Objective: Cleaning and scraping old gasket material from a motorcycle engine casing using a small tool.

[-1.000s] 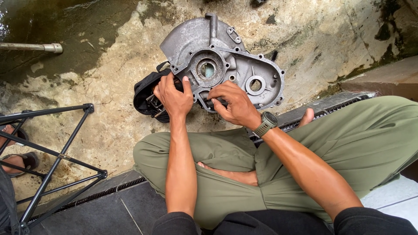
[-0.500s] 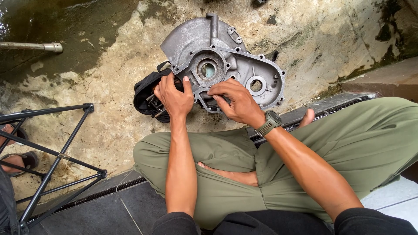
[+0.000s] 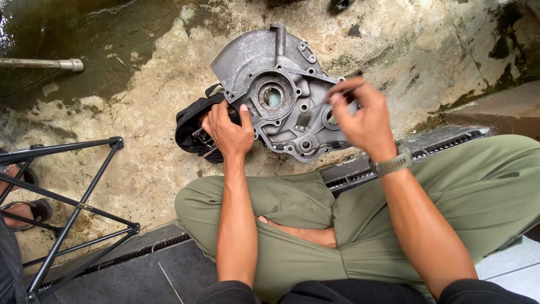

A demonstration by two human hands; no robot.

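Note:
A grey cast-metal engine casing [image 3: 264, 62] with round bores and bolt holes lies on the stained concrete floor in front of my crossed legs. My left hand [image 3: 228, 129] grips its lower left edge, with the thumb on the casing face. Raised over the casing's right side, my right hand [image 3: 363, 115] wears a wristwatch and pinches a thin dark rod-like tool [image 3: 350, 90] between its fingertips. That hand hides the right bore. A black bag [image 3: 188, 126] holding metal parts sits under my left hand, against the casing.
A black tubular metal frame [image 3: 73, 202] stands at the left. A grey pipe [image 3: 45, 63] lies at the upper left. A drain grate [image 3: 444, 143] runs by my knees. Another person's sandalled foot [image 3: 22, 211] is at the left edge.
My right hand has lifted off the casing's lower middle and moved right and up, now pinching the thin tool. My left hand keeps its grip.

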